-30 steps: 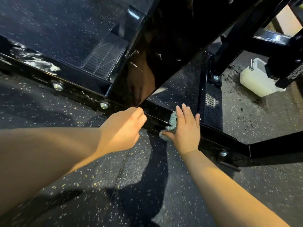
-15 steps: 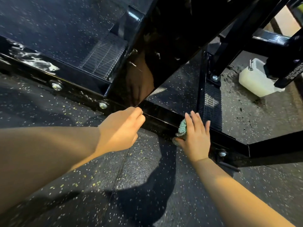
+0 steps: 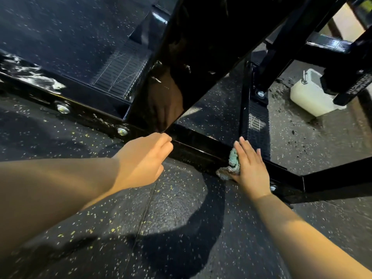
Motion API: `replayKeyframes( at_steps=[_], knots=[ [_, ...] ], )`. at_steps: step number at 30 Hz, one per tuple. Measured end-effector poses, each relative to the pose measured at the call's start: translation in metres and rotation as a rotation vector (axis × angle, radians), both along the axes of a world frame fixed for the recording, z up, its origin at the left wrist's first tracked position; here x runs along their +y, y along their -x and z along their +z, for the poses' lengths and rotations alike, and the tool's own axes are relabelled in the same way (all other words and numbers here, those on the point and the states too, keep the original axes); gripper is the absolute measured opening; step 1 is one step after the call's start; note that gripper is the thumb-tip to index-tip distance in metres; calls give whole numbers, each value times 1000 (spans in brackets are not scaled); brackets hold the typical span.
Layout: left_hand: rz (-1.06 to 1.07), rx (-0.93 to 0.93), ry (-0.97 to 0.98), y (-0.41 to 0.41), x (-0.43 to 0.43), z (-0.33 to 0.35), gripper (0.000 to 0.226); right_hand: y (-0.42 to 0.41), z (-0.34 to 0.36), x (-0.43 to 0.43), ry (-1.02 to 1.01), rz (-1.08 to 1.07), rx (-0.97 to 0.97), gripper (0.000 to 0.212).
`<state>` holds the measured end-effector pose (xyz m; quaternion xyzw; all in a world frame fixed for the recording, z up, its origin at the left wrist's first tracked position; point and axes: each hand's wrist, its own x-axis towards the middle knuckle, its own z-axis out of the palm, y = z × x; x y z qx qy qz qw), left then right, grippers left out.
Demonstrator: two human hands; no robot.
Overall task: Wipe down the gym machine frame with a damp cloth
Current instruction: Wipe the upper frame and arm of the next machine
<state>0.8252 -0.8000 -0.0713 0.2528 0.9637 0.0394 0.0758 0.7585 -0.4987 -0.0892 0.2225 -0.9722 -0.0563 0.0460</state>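
Mid-wipe, centre frame: right hand (image 3: 251,168), fingers (image 3: 244,147) straight, presses crumpled teal cloth (image 3: 233,160) onto glossy black steel rail (image 3: 198,147); curled left hand (image 3: 145,158) braces. Next, likely slide rightward.

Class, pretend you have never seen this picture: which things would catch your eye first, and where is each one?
The teal cloth stands out, pressed by the flat right hand against the black frame rail at centre right. The left hand, fingers curled, rests at the rail beside the glossy upright, which mirrors it. White suds streak the rail at far left.
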Motion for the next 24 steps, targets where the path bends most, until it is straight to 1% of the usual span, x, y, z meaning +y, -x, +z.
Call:
replayKeyframes(
  at_steps=[1,3,4,6,9,10,12,14,15,17,21,22,23,24],
  knots=[
    [56,-19,-102,1,-4,0,41,0,-1,-2,-7,-39,-14,107],
    [78,24,-282,-3,-17,-4,37,3,-2,-21,-2,-49,-3,107],
    [83,38,-303,-5,-24,-6,38,4,-1,-38,0,-20,16,108],
    [60,79,-305,-10,-39,-7,38,5,1,-81,33,55,29,108],
    [61,130,-279,-16,-50,-9,38,7,-4,-156,39,86,31,105],
    [62,138,-257,-17,-51,-8,38,8,-7,-173,52,88,44,102],
    [94,127,-211,-16,-47,-4,35,12,-12,-188,61,70,2,92],
    [132,71,-198,-13,-36,0,28,13,-12,-174,121,144,9,84],
    [144,39,-196,-11,-31,2,30,11,-8,-159,131,186,42,84],
    [163,-22,-194,-6,-23,6,34,7,-3,-117,67,197,-22,84],
    [223,-31,-255,-1,-21,7,33,-1,3,-34,11,-6,-59,94],
    [228,-18,-279,-2,-24,6,32,-2,3,-27,-14,-66,-71,97],
    [217,28,-305,-4,-29,5,29,-2,2,-26,-44,-97,-37,99],
    [209,28,-316,-6,-33,3,26,0,0,-34,-50,-100,15,101]
  ],
)
